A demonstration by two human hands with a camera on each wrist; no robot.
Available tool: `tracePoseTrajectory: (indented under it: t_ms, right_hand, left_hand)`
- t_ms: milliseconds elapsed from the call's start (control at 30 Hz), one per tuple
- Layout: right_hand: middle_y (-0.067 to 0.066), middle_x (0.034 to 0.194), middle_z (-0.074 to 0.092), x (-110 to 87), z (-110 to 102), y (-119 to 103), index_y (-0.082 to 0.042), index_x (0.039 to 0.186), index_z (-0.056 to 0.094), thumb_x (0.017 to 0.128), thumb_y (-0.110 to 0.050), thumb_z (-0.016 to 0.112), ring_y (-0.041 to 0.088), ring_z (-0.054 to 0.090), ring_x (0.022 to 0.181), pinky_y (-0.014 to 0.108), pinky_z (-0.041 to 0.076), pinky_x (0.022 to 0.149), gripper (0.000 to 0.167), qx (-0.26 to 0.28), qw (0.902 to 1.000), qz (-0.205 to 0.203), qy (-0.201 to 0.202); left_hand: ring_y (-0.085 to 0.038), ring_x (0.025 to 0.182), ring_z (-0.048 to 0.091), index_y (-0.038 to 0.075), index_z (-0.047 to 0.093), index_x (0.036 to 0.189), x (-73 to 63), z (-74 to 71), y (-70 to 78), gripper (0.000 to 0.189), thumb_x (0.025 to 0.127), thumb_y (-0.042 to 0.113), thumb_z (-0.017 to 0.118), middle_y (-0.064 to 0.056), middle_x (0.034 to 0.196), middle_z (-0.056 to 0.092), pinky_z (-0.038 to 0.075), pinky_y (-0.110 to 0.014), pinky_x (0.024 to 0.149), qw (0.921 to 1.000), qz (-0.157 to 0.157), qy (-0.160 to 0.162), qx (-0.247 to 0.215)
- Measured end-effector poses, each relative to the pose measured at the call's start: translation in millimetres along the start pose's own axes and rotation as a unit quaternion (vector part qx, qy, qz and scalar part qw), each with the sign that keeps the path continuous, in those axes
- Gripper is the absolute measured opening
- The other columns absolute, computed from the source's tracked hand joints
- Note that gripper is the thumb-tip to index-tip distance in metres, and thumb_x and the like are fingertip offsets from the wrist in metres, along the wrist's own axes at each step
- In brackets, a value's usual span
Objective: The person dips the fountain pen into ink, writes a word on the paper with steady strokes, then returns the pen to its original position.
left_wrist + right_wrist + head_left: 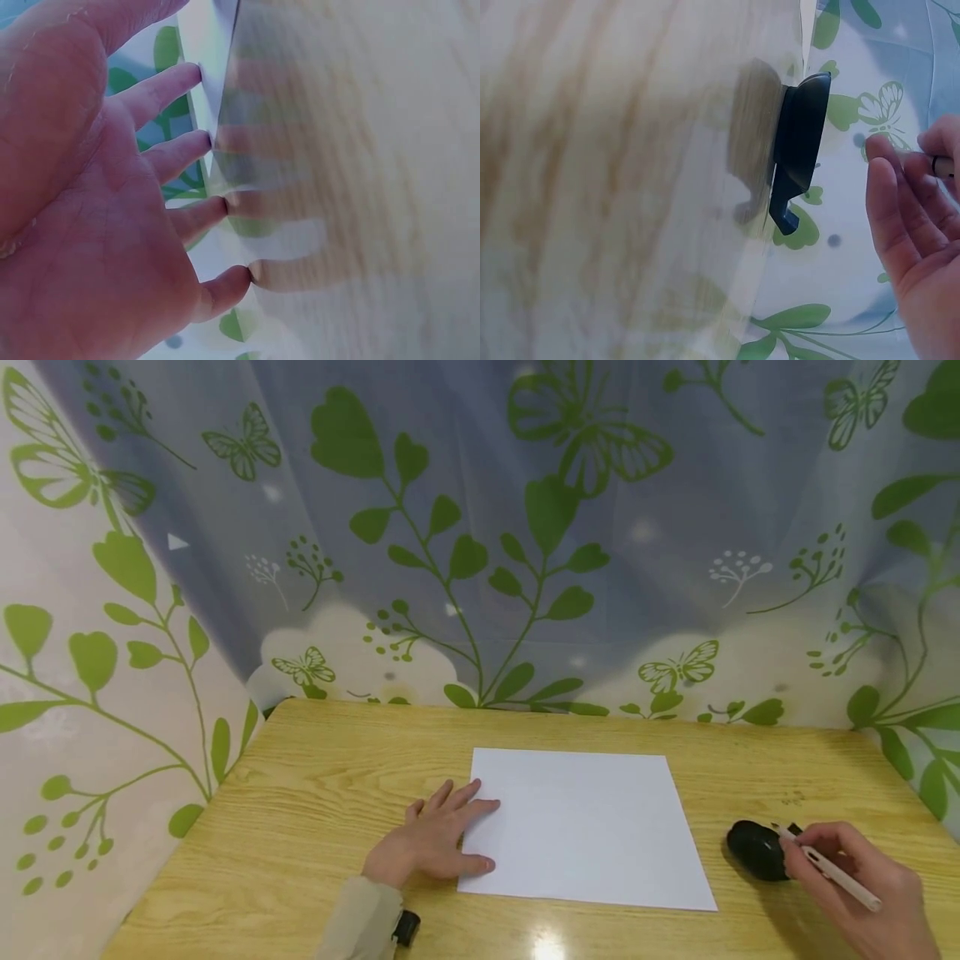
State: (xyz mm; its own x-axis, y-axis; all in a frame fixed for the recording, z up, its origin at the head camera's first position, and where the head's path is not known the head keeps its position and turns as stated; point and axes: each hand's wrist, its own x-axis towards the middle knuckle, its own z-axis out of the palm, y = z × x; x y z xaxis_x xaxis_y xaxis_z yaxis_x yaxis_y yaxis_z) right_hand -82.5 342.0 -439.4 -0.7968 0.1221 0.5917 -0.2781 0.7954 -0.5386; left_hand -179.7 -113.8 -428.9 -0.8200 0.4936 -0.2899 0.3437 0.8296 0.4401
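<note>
A blank white sheet of paper [585,831] lies on the wooden table. My left hand [431,839] rests at its left edge, fingers spread, with thumb and index finger over the sheet. In the left wrist view, the fingertips of the left hand [127,195] touch the tabletop and paper edge. To the right of the paper, my right hand [862,881] pinches a slim white pen [843,878], its dark tip pointing up and left. That hand [922,232] is raised above the table, beside a black rounded object [753,850] with a short tail; its kind is unclear.
The light wooden tabletop [315,777] stretches around the sheet. Behind it and along both sides hangs a curtain [465,527] with green leaves and butterflies. A black band [407,928] shows at the left wrist.
</note>
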Motion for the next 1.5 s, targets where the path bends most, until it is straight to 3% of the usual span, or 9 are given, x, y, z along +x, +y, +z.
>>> tracePoseTrajectory:
  t_ms: [167,300,433,533,667,1067,1500]
  right_hand:
    - [-0.027,0.083,0.065,0.8,-1.1,-2.0,-0.015,0.100,0.070,0.090,-0.008,0.077,-0.024,0.058,0.073,0.003,0.045,0.058,0.015,-0.002,0.9991,0.031,-0.030]
    - [-0.025,0.084,0.067,1.6,-2.2,-1.7,-0.015,0.104,0.070,0.096,-0.021,0.074,-0.016,0.062,0.073,0.009,0.047,0.056,0.011,-0.014,0.9928,0.096,-0.071]
    - [-0.012,0.080,0.071,3.8,-3.5,3.0,-0.010,0.112,0.066,0.099,-0.036,0.068,0.004,0.066,0.064,0.024,0.050,0.051,0.029,-0.014,0.9739,0.188,-0.127]
    - [-0.005,0.076,0.073,6.6,-5.2,10.5,-0.003,0.117,0.060,0.101,-0.039,0.064,0.009,0.067,0.064,0.030,0.053,0.052,0.040,0.009,0.9550,0.246,-0.166]
    - [0.000,0.075,0.074,8.7,-5.7,18.0,0.001,0.115,0.058,0.102,-0.040,0.063,0.011,0.068,0.064,0.032,0.055,0.053,0.044,0.016,0.9416,0.281,-0.185]
    - [0.002,0.080,0.073,17.6,-7.9,26.7,-0.001,0.112,0.065,0.101,-0.047,0.061,0.014,0.066,0.066,0.033,0.054,0.055,0.047,-0.010,0.9184,0.320,-0.233]
    - [0.000,0.072,0.068,21.6,-2.6,28.2,-0.003,0.105,0.068,0.103,-0.036,0.061,0.017,0.057,0.056,0.030,0.045,0.050,0.034,-0.047,0.9216,0.277,-0.268]
  left_hand:
    - [-0.043,0.158,0.015,0.030,0.040,0.157,0.7,-2.5,-3.4,0.072,0.093,0.049,0.069,-0.002,0.173,0.019,0.020,-0.075,0.115,0.9998,0.011,0.012,-0.011]
    - [-0.044,0.157,0.017,0.030,0.043,0.155,1.2,-3.4,-4.8,0.076,0.089,0.048,0.075,-0.002,0.173,0.020,0.019,-0.078,0.114,0.9995,0.016,0.026,-0.005]
    - [-0.044,0.157,0.017,0.031,0.045,0.154,1.7,-4.4,-4.5,0.082,0.083,0.050,0.081,-0.002,0.172,0.021,0.017,-0.079,0.115,0.9993,0.014,0.031,0.015]
    - [-0.042,0.158,0.017,0.029,0.045,0.154,2.9,-4.9,-5.2,0.086,0.081,0.050,0.083,-0.002,0.172,0.023,0.016,-0.079,0.116,0.9994,0.016,0.027,0.017]
    - [-0.038,0.159,0.017,0.029,0.044,0.155,3.7,-4.9,-5.9,0.088,0.079,0.051,0.084,-0.002,0.171,0.024,0.015,-0.079,0.116,0.9996,0.017,0.019,0.010]
    - [-0.036,0.160,0.016,0.030,0.044,0.155,3.9,-4.6,-5.1,0.088,0.079,0.051,0.084,0.000,0.172,0.024,0.014,-0.078,0.118,0.9999,0.005,0.013,0.004]
    - [-0.037,0.159,0.016,0.030,0.045,0.153,4.3,-6.5,-4.1,0.089,0.077,0.048,0.087,0.001,0.171,0.024,0.014,-0.079,0.117,1.0000,-0.003,0.007,-0.006]
